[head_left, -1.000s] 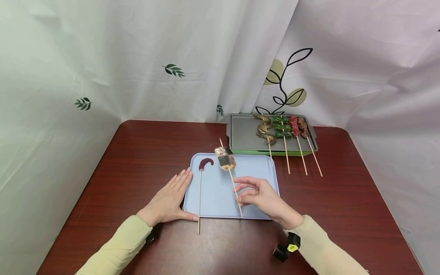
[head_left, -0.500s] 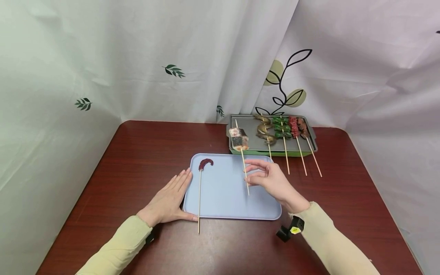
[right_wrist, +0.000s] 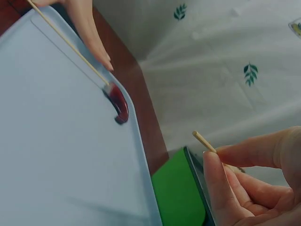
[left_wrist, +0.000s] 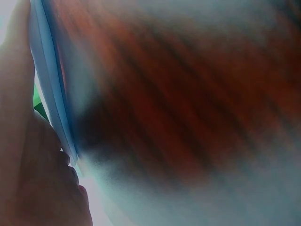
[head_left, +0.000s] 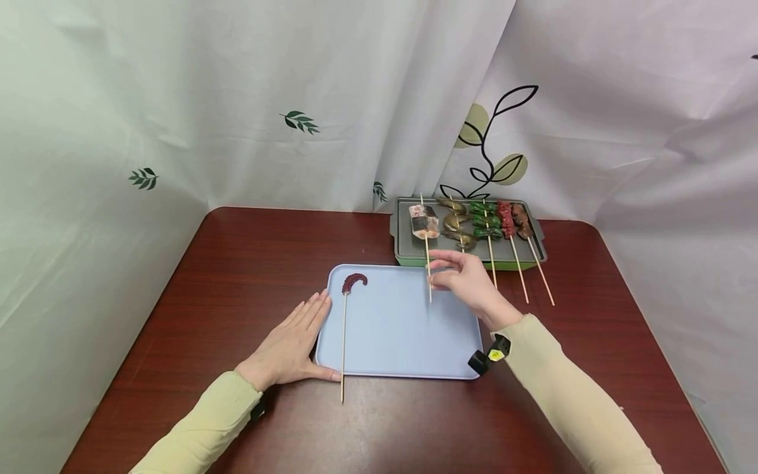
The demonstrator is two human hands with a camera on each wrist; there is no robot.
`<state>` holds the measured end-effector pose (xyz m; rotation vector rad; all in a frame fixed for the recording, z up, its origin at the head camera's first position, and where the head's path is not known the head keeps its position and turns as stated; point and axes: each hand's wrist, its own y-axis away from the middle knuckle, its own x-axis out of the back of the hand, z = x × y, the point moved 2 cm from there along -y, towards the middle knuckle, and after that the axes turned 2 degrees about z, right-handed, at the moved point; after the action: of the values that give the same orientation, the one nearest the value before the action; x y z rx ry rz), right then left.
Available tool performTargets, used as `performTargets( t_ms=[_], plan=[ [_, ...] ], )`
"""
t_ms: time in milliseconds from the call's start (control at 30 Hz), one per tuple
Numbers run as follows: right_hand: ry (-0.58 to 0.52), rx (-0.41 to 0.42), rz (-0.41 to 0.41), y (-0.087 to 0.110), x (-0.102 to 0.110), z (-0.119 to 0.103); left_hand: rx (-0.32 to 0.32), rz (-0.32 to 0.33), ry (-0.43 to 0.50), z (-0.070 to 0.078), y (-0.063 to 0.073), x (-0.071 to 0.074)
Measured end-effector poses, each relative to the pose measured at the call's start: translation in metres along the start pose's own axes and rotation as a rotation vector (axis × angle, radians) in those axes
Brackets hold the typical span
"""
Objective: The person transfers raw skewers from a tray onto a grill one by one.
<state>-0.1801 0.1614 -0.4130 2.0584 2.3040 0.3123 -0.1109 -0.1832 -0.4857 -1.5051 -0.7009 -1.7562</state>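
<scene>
My right hand (head_left: 464, 280) pinches the stick of a fish skewer (head_left: 425, 222), whose dark-skinned pale chunks overlap the left part of the grey grill plate (head_left: 404, 247) in the head view. In the right wrist view, thumb and fingers meet around the stick's end (right_wrist: 203, 140). My left hand (head_left: 290, 342) lies with straight fingers along the left rim of the light blue tray (head_left: 403, 329), thumb at its front corner. On that tray rests a dark red octopus tentacle skewer (head_left: 354, 283), its stick reaching past the front edge. The left wrist view shows the tray's blue rim (left_wrist: 51, 80) beside the hand.
To the right on the grill lie a shrimp skewer (head_left: 456, 222), a green pepper skewer (head_left: 487, 220), a red meat skewer (head_left: 506, 218) and a brown meat skewer (head_left: 522, 220), sticks pointing forward. Behind the brown table (head_left: 266, 243) hangs a white curtain (head_left: 331, 164).
My right hand has carried the fish skewer from above the tray back and to the right, to the grill's left part. The left hand has stayed at the tray's left rim.
</scene>
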Motion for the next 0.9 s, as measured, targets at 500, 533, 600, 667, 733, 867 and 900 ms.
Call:
performTargets(
  t_ms=[500, 533, 600, 667, 733, 867, 900],
  plan=[
    [0.063, -0.061, 0.03, -0.017, 0.008, 0.005, -0.011, 0.018, 0.006, 0.0, 0.002, -0.002],
    [0.069, -0.065, 0.028, -0.018, 0.008, 0.005, -0.011, 0.018, 0.007, 0.0, 0.001, -0.002],
    [0.077, -0.075, 0.024, -0.018, 0.008, 0.005, -0.01, 0.019, 0.009, 0.0, 0.001, -0.001],
    [0.083, -0.09, 0.025, -0.018, 0.007, 0.004, -0.01, 0.018, 0.009, -0.001, 0.001, -0.001],
    [0.083, -0.101, 0.03, -0.017, 0.007, 0.003, -0.012, 0.017, 0.008, -0.001, 0.001, -0.001],
    [0.1, -0.104, 0.037, -0.014, 0.007, 0.002, -0.017, 0.018, 0.007, -0.001, 0.001, 0.0],
    [0.113, -0.101, 0.039, -0.014, 0.008, 0.001, -0.017, 0.017, 0.007, -0.001, 0.001, 0.0]
  ],
)
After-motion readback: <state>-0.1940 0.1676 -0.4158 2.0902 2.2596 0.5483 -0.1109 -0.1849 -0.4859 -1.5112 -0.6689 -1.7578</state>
